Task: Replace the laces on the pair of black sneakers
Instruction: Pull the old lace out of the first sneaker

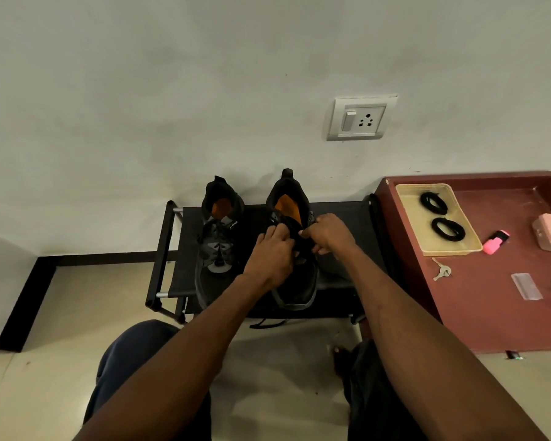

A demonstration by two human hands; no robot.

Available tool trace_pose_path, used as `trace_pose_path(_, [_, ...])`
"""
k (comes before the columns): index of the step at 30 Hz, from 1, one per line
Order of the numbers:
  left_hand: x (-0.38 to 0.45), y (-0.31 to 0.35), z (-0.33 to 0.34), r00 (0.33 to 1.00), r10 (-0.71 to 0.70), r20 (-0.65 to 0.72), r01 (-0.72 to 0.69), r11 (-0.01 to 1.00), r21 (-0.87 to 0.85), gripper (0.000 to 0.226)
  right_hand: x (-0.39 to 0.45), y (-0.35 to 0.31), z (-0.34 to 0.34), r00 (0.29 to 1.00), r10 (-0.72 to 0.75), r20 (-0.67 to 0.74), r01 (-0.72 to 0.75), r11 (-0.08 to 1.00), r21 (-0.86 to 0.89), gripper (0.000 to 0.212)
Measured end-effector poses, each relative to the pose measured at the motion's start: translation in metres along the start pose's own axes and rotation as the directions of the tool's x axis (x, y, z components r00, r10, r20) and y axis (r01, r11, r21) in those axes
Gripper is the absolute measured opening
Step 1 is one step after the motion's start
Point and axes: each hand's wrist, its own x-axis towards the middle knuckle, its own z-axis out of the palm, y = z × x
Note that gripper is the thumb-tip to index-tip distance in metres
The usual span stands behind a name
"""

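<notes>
1. Two black sneakers sit on the shoe rack (337, 218), toes toward the person; right sneaker (295, 246) is being worked, left sneaker (218, 243) beside it.
2. Left hand (272, 253) and right hand (326, 232) pinch its lace, fingers curled.
3. Replacement laces (441, 216) lie in the tray (407, 218), right of rack, nearer right hand.

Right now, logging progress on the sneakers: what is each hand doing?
Left hand: fingers curled, pinching the black lace on the right-side black sneaker.
Right hand: pinching the same lace.
</notes>
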Motion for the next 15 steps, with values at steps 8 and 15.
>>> trace_pose_path(8, [0.008, -0.008, -0.048, 0.759, -0.5, -0.417, 0.138, 0.749, -0.648, 0.018, -0.002, 0.0, -0.001, 0.998, 0.013, -0.056, -0.015, 0.999, -0.041, 0.011])
trace_pose_path(15, [-0.004, -0.054, -0.108, 0.289, -0.807, -0.515, 0.05, 0.55, -0.834, 0.013, -0.002, 0.001, -0.001, 0.998, 0.01, -0.061, -0.013, 0.998, -0.058, 0.01])
